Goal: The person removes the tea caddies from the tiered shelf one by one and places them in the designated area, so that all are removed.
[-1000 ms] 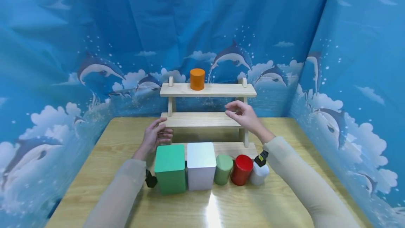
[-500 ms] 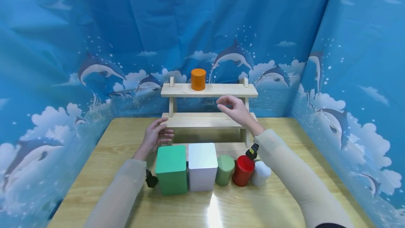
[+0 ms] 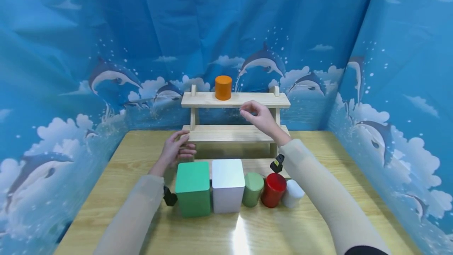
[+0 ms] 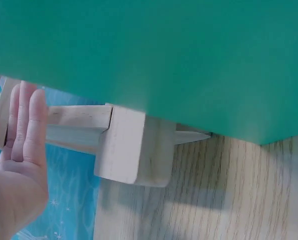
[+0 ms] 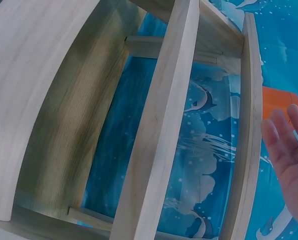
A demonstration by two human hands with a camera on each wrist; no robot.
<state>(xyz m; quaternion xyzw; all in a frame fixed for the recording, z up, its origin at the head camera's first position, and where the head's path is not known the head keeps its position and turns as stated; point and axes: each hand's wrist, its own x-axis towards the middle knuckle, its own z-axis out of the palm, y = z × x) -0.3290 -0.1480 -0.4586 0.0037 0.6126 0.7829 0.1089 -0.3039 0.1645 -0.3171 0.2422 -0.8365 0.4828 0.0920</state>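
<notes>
An orange cylinder (image 3: 223, 88) stands on the top board of a three-tier wooden shelf (image 3: 240, 133). My right hand (image 3: 260, 118) hovers over the middle tier, in front of the top board and right of the cylinder. Its fingers are loosely bent and hold nothing; in the right wrist view the fingertips overlap the orange cylinder (image 5: 279, 102). My left hand (image 3: 175, 146) holds the left end of the middle board, thumb side above and other fingers below. In the left wrist view its fingers (image 4: 34, 130) lie against the board end.
In front of the shelf stand, left to right, a green block (image 3: 192, 190), a white block (image 3: 228, 186), a light green cylinder (image 3: 253, 190), a red cylinder (image 3: 273, 191) and a white cylinder (image 3: 293, 194). A blue dolphin-print curtain (image 3: 159, 30) encloses the wooden table (image 3: 120, 192).
My right hand has moved left and up toward the top board. The left hand stays at the shelf's left end, and the cylinders and blocks stay put.
</notes>
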